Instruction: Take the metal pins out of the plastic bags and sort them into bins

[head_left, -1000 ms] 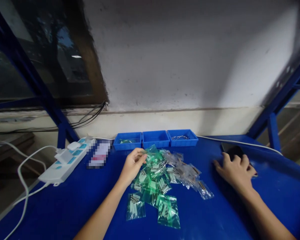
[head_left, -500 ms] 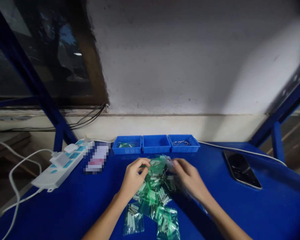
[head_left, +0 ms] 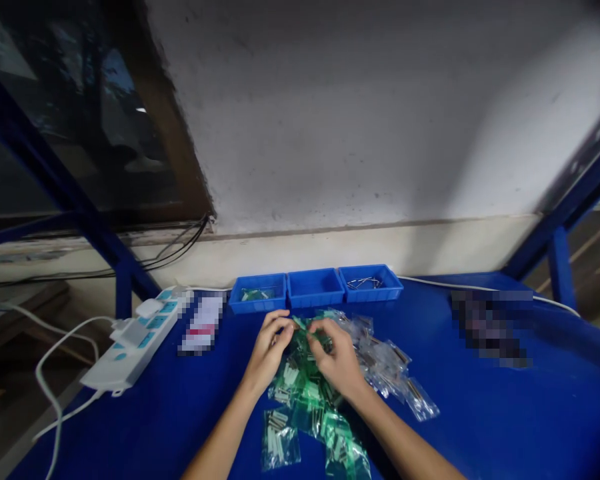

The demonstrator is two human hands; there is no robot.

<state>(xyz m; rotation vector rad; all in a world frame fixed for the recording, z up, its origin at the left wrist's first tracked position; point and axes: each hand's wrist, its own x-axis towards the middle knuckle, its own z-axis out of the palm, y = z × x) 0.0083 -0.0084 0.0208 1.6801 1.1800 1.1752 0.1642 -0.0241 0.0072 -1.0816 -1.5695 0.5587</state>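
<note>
The left hand and the right hand are facing each other over the pile of green bags, their fingertips just apart. A green bag is showing between them, at the upper end of the pile. On each hand the thumb and fingers are bending close together at this bag; whether either grip is clamping on its film, I cannot tell, as the spot is too small and partly hidden.

The pile is lying on the blue worktop, with pale and dark slim pieces showing through the film. One bag is lying at its near left, and another is lying at its near right, by the right forearm. Clear bags are spreading out to the right of the right hand.

Beyond the hands, three blue trays are standing in a row: the left tray is holding something greenish, the middle tray is sitting between the others, and the right tray is holding thin metal rods. A power strip is lying at the left, with white plugs sitting in it. A pale item, pixelated, is lying between the strip and the left tray. A dark item, also pixelated, is lying well apart at the right.
</note>
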